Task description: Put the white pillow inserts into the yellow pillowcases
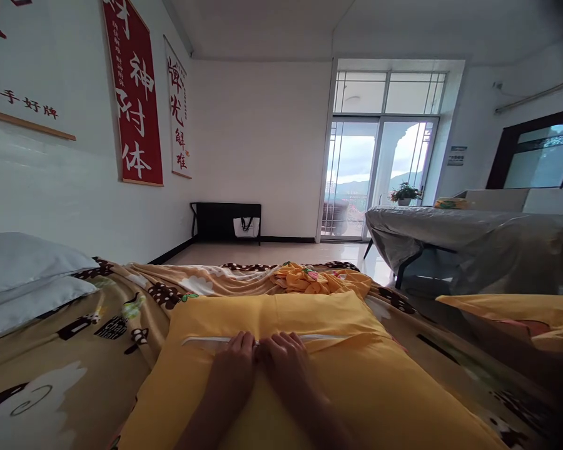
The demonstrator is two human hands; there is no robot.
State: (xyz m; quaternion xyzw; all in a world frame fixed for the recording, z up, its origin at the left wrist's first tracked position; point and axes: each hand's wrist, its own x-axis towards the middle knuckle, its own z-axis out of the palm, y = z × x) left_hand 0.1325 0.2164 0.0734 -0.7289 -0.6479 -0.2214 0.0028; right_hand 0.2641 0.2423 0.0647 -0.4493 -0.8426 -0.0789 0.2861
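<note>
Pillowcase [309,369], yellow, lies on patterned bedspread [75,350]. Left hand [237,362] and right hand [286,359] pinched together on its zipper [206,340]. White pillows [23,275] left of pillowcase; glass doors [380,178] beyond.

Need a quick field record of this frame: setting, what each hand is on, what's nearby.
setting: bedroom, bed with a patterned blanket
left hand: on the yellow pillow, fingers at its white opening strip
right hand: on the same pillow, touching the left hand at the strip
grip: cannot tell whether either hand pinches the strip
nearby: white pillows at left, crumpled yellow cloth beyond, covered table at right
background: red banner, glass door
</note>
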